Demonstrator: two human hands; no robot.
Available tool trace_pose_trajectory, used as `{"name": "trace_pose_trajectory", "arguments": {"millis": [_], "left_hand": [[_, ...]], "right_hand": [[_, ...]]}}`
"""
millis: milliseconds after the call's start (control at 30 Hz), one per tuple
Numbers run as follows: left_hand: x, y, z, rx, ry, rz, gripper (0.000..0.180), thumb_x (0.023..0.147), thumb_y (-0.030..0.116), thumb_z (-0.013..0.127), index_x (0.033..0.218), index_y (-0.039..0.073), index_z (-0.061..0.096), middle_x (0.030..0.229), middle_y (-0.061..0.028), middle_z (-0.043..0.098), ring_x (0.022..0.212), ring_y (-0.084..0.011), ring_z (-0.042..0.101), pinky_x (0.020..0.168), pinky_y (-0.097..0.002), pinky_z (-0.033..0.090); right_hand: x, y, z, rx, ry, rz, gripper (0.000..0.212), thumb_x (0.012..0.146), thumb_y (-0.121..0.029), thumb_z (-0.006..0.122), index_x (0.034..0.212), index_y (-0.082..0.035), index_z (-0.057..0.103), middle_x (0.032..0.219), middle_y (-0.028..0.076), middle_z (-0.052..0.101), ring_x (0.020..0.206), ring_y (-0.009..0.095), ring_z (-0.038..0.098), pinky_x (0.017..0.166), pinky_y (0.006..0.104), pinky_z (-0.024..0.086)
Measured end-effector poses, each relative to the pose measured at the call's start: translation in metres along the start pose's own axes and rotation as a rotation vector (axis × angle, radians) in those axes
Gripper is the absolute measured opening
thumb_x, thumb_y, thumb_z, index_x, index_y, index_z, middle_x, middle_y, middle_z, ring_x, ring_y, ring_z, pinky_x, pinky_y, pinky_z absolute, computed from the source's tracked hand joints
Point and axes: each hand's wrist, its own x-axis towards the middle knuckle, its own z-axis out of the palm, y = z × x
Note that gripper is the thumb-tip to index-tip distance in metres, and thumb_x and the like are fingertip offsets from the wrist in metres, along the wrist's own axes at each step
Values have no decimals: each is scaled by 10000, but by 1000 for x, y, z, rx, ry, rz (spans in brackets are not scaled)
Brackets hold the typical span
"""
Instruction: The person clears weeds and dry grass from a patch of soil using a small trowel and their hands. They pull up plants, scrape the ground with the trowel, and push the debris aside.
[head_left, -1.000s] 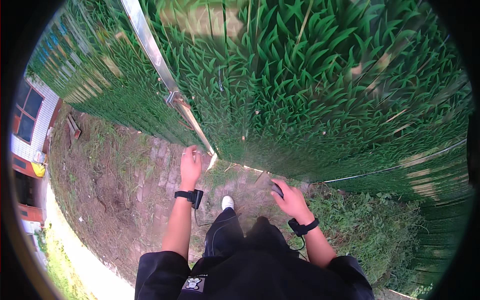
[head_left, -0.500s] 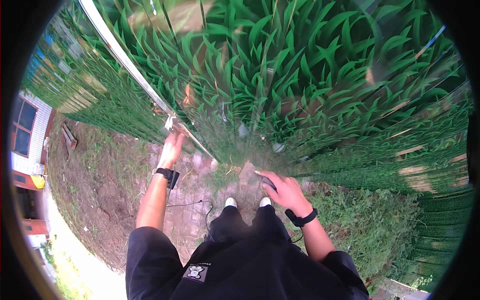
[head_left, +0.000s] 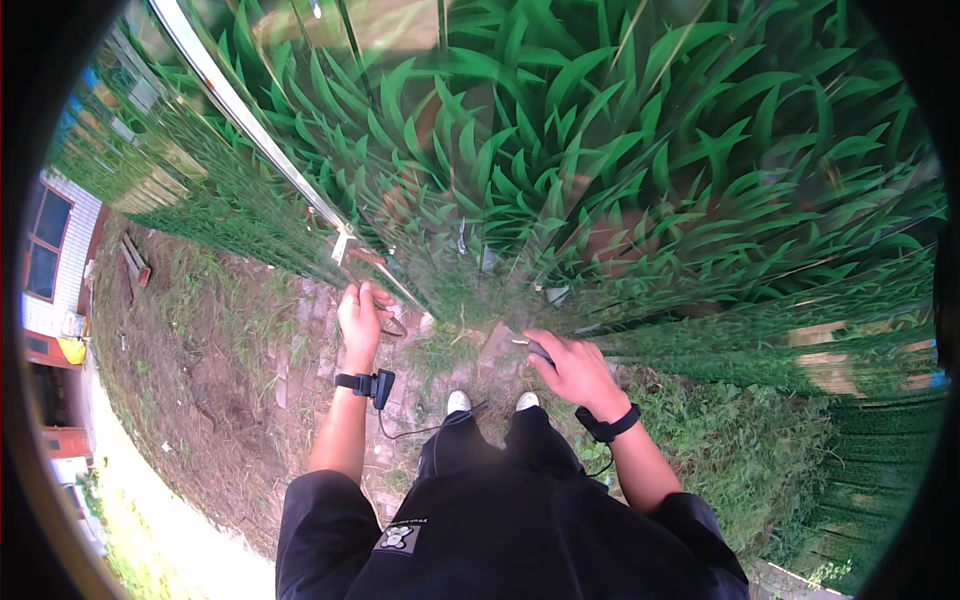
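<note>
My left hand (head_left: 362,318) is closed, fingers pinched, with a thin brownish loop (head_left: 395,328) hanging at its fingertips; what the loop is I cannot make out. It is just below a small white fitting (head_left: 343,246) on a pale upright edge strip (head_left: 262,135). My right hand (head_left: 578,375) is wrapped round a small hand tool with a dark grey handle (head_left: 538,350) and a pale tip pointing left; its kind is not clear. Ahead of both hands stands a tall glossy panel (head_left: 660,150) printed with green leaves. The right hand is close to the panel's foot.
My shoes (head_left: 458,401) stand on paving with grass tufts. Weeds (head_left: 730,450) grow on the right, and bare soil with dry grass (head_left: 210,340) spreads left. A thin black cable (head_left: 420,435) runs by my legs. At far left is a white-tiled building (head_left: 65,250).
My left hand has come down and right, away from the white fitting, and the brownish loop now shows at its fingers. The right hand has shifted slightly, still holding the tool.
</note>
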Motion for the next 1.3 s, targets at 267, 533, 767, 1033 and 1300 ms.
{"name": "trace_pose_trajectory", "arguments": {"millis": [267,533,767,1033,1300], "left_hand": [[20,-9,28,-69,199,80,257,1107,151,446,965,-26,567,863,-109,694,750,-167,725,603,-283,616],[9,-24,30,-235,302,111,271,1122,221,440,905,68,490,692,50,424,555,-49,371,479,-249,288],[6,-10,49,-441,352,3,310,1126,292,424,863,129,427,685,82,335,565,-36,316,494,-245,259],[18,0,90,-607,584,0,279,1117,306,444,902,129,427,722,64,375,599,-50,343,525,-242,308],[36,-23,74,-370,550,120,223,1125,219,401,1003,65,507,802,48,458,643,-49,396,554,-236,333]], "right_hand": [[-2,3,11,-67,-52,5,377,947,-237,666,1307,-139,611,1027,159,730,853,400,695,687,486,555],[-4,8,11,-66,-14,35,385,959,-257,635,1317,-125,580,991,174,735,853,404,698,703,495,558],[0,1,22,-71,-82,43,370,969,-251,629,1314,-125,582,1008,188,730,858,417,692,707,506,552],[33,-19,20,78,11,33,374,982,-245,622,1333,-126,575,1048,160,741,847,410,701,720,495,557],[29,-1,19,-32,6,54,363,988,-254,607,1330,-139,572,1025,145,748,845,412,705,717,503,563]]}}
